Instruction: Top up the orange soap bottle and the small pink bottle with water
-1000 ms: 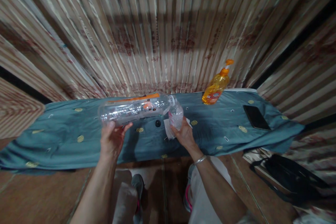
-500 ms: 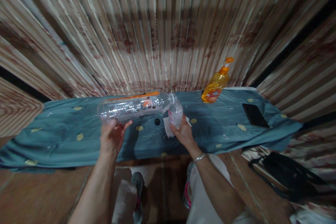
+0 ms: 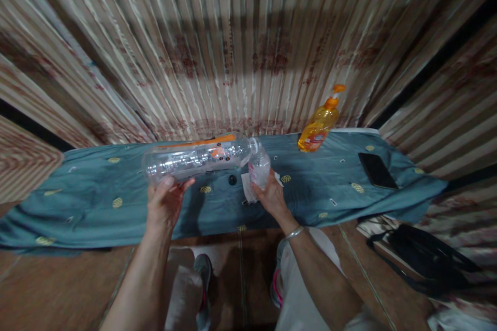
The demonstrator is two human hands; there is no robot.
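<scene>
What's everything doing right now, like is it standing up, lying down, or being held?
Big bottle: nearly sideways, held in the left hand, neck at the small bottle's top
Small bottle: held in the right hand
Soap bottle: standing, pump on, yellow liquid inside
Phone: lying flat, black side up
Cloth: spread out, a bit wrinkled
Bag: down on the floor
</scene>
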